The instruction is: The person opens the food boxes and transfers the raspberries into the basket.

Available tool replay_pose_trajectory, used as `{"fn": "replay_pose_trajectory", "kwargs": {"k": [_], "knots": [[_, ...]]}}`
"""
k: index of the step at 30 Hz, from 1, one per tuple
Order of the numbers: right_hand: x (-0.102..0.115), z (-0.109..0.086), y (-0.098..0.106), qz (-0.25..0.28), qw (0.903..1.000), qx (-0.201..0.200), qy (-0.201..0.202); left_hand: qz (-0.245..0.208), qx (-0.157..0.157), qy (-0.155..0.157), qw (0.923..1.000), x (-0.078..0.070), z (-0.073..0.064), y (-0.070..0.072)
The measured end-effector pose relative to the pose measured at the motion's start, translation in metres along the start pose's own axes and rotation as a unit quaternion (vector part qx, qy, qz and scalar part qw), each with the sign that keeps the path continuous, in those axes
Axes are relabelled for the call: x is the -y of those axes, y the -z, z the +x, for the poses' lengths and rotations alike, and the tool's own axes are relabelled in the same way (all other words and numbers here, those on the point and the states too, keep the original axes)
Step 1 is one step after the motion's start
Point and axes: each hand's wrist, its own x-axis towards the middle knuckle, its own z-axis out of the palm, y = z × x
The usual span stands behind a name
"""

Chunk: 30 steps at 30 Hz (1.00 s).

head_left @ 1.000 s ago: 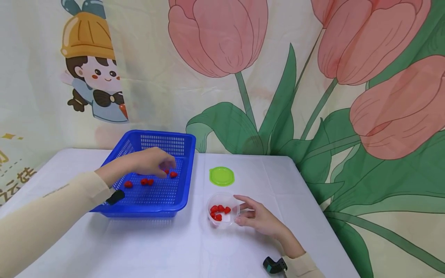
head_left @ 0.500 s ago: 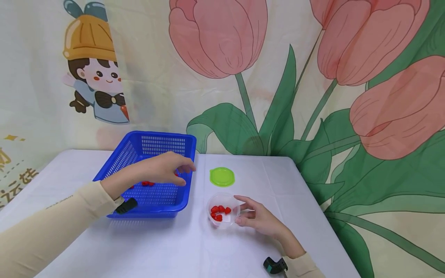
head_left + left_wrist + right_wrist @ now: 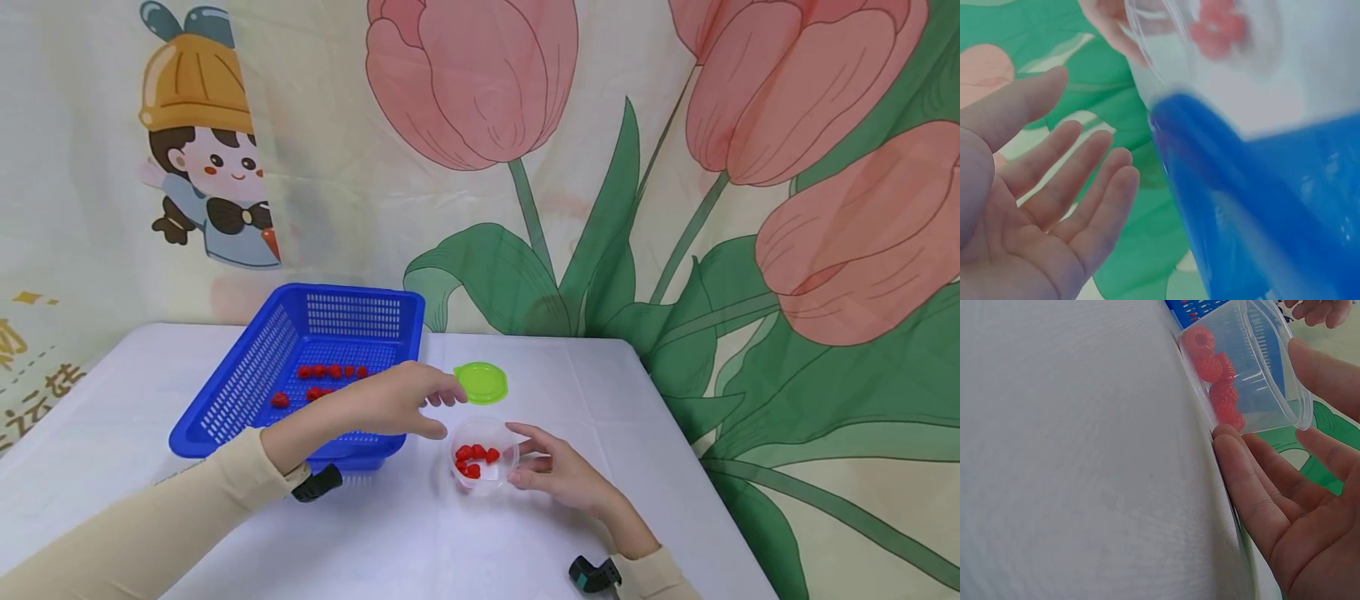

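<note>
A round clear plastic container (image 3: 491, 473) stands on the white table, with several red raspberries (image 3: 1223, 395) at its bottom. My right hand (image 3: 558, 472) holds its right side, thumb near and fingers farther back around the rim; the right wrist view shows fingertips by the base too. Over the near right corner of the blue basket (image 3: 352, 315), my left hand (image 3: 405, 400) reaches toward the container. In the left wrist view its palm and spread fingers (image 3: 1104, 215) are bare. More raspberries (image 3: 318, 372) lie in the basket, some possibly hidden behind the left forearm.
A light green lid (image 3: 482, 383) lies flat on the table just behind the container. Behind the table (image 3: 592, 392) hangs a cloth printed with tulips (image 3: 476, 79) and a cartoon figure (image 3: 217, 167).
My left hand has moved from over the raspberries in the basket rightward and nearer, across the basket's right rim toward the container. The right hand and container have stayed put.
</note>
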Motion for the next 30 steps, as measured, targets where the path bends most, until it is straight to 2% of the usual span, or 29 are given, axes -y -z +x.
{"fn": "replay_pose_trajectory", "kwargs": {"k": [7,12,23,30], "knots": [[-0.001,0.000,0.001,-0.004,1.0000,0.005,0.008,-0.032,0.009,-0.009,0.9994,-0.007,0.014,-0.025],[-0.002,0.000,0.002,0.000,0.9999,0.007,0.011,-0.050,0.019,0.004,0.9985,-0.008,0.023,-0.040],[-0.003,0.000,0.003,-0.002,0.9998,0.009,0.016,-0.063,0.025,0.015,0.9976,-0.003,0.036,-0.062],[-0.001,-0.002,0.003,0.000,0.9998,0.012,0.019,-0.060,0.032,0.003,0.9977,-0.002,0.042,-0.070]]}}
